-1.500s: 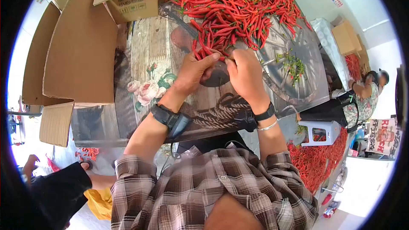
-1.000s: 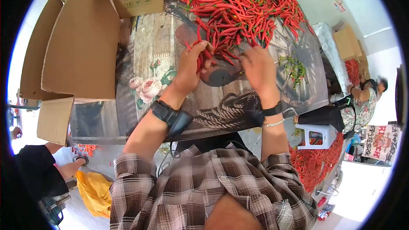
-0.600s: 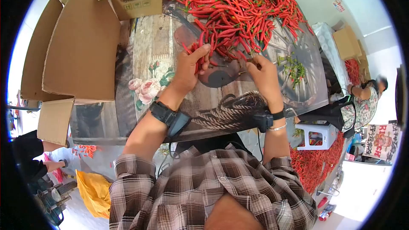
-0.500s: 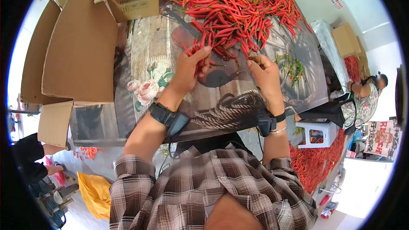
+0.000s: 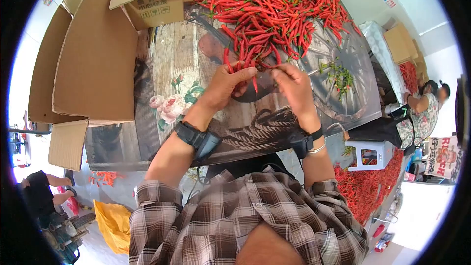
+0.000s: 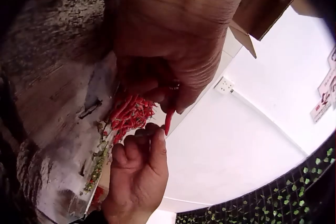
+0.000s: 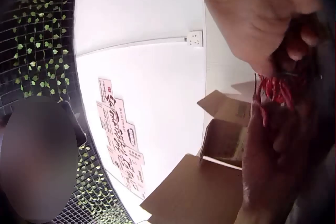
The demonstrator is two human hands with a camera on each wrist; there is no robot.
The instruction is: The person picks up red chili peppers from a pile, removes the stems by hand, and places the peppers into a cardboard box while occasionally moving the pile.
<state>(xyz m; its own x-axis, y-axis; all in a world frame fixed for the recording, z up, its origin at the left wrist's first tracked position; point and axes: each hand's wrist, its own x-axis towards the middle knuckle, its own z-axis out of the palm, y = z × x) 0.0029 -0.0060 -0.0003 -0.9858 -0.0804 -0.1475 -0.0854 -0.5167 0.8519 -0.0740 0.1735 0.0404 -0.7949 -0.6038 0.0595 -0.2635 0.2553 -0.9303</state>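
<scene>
My left hand holds a few red chillies, and one red chilli points down past its thumb. In the left wrist view a chilli sticks out below the left thumb. Close beside it, my right hand has thumb and forefinger pinched together at the stem end of a chilli; the stem is mostly hidden by the fingertips. In the right wrist view red chillies lie between the two hands. The large pile of red chillies reaches almost to my fingers.
A small heap of green stems lies right of my right hand on the printed tabletop. Open cardboard boxes stand at the left. Another person sits at the right by a stool, near chillies on the floor.
My right hand moved away to the right, reached to the pile's near edge, then came back left to the left hand. The left hand kept its chillies. The person at lower left shifted.
</scene>
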